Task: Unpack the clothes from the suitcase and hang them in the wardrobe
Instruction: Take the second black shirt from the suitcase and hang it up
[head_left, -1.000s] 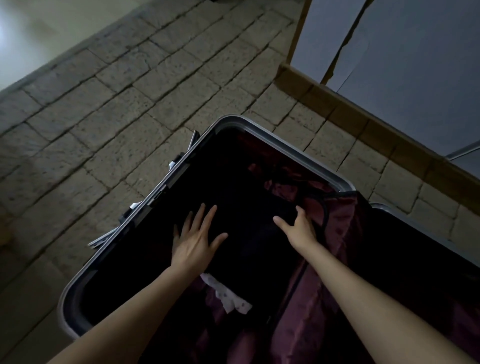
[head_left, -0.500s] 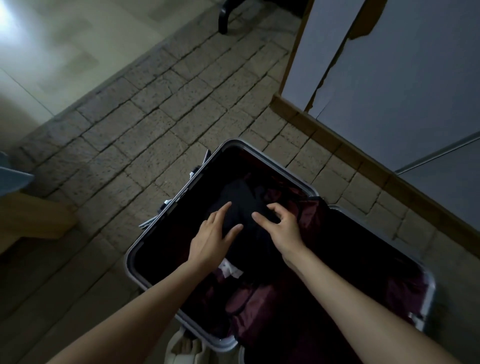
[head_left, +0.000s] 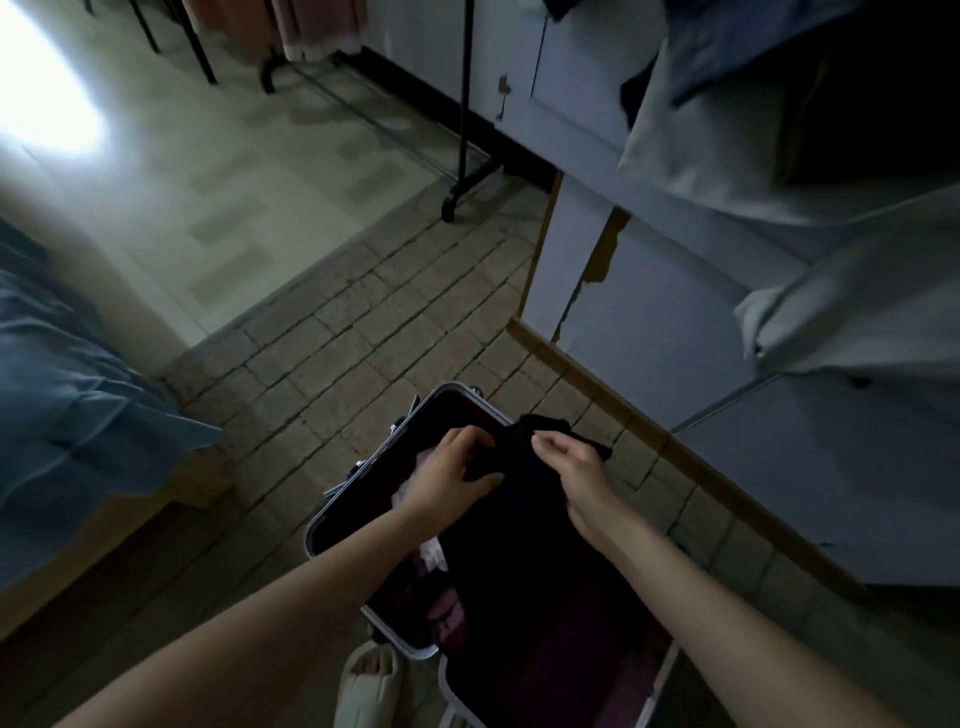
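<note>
Head view: left hand (head_left: 447, 475) and right hand (head_left: 569, 457) are both pinching the top edge of a black garment (head_left: 524, 545), which is hanging lengthwise toward the viewer over the open suitcase (head_left: 340, 501) on the floor.

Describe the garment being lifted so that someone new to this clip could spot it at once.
Find the open suitcase with a silver rim on the tiled floor at bottom centre. Above it, the left hand and right hand grip a black garment by its top edge. It is far darker than the pale cloth beside it.
</note>
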